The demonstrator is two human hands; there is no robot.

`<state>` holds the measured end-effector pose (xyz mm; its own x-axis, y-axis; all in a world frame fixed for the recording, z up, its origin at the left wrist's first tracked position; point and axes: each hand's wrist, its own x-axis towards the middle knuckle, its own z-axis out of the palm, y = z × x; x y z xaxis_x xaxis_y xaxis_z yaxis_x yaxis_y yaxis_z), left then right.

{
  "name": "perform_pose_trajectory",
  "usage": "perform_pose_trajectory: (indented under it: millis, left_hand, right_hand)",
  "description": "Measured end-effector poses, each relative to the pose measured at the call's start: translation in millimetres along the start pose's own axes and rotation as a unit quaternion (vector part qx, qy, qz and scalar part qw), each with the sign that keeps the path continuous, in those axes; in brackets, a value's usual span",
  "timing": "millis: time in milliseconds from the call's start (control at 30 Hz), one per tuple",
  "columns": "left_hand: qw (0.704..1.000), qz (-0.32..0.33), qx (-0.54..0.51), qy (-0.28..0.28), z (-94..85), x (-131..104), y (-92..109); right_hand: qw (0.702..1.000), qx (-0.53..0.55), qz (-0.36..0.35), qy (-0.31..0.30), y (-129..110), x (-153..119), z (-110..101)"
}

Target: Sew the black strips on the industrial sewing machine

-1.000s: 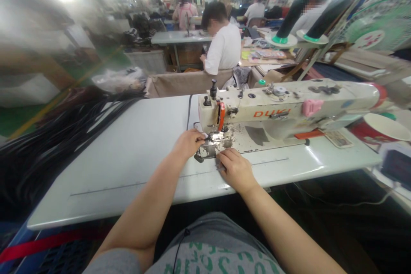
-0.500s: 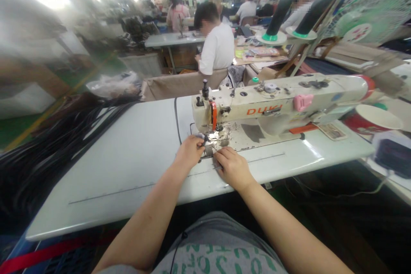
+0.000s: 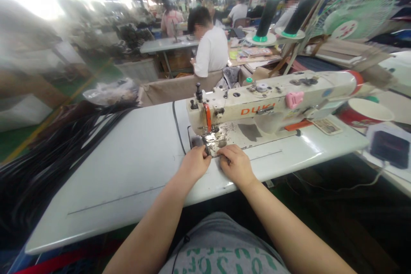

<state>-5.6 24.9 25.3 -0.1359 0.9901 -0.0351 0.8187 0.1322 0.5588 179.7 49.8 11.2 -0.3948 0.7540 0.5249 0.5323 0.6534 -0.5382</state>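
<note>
My left hand (image 3: 194, 163) is at the front left of the sewing machine's needle plate (image 3: 214, 142). Its thumb and fingertips are pressed together at the plate's edge, and whatever they pinch is too small to make out. Close by on the right, my right hand (image 3: 236, 165) has its fingers curled in at the plate's front edge; its fingertips are partly hidden, so anything in them cannot be made out. The white sewing machine (image 3: 231, 109) has an orange lever guard (image 3: 208, 119) above the needle area. A dark grey patch (image 3: 196, 141) shows just beyond my left fingers.
The white table (image 3: 128, 158) carries a printed ruler line. Long black strips (image 3: 70, 145) hang over its left side. Black thread cones (image 3: 268, 19) stand behind, near a green fan (image 3: 356, 13). A red bowl (image 3: 362, 113) and a dark phone (image 3: 389, 149) lie right. A co-worker (image 3: 212, 49) sits ahead.
My left hand has drawn back toward me from beside the presser foot to the plate's front edge. My right fingers have curled in more. The whole view has shifted slightly.
</note>
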Motion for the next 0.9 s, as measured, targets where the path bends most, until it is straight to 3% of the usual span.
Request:
perform_pose_trajectory:
  millis: [100, 333, 500, 667, 767, 900]
  left_hand:
    - [0.999, -0.012, -0.027, -0.031, 1.2, -7, 0]
    - [0.994, -0.047, -0.085, -0.042, 3.7, -12, 0]
    - [0.990, -0.048, -0.127, -0.035, 3.6, -18, -6]
    - [0.968, -0.096, -0.229, -0.038, -1.0, -21, -10]
    - [0.954, -0.123, -0.271, -0.036, -4.4, -22, -8]
    - [0.951, -0.106, -0.290, -0.018, -3.6, -25, -5]
  right_hand:
    - [1.000, 0.004, 0.014, 0.003, 0, 0, 2]
    - [0.999, -0.026, 0.030, 0.001, -1, 1, 1]
    - [0.994, -0.091, 0.050, -0.042, -5, 0, 0]
    - [0.995, -0.061, 0.039, -0.062, -4, 1, 1]
    - [0.991, -0.062, 0.014, -0.116, -7, 7, -4]
    - [0.967, -0.148, 0.026, -0.207, -20, 19, -14]
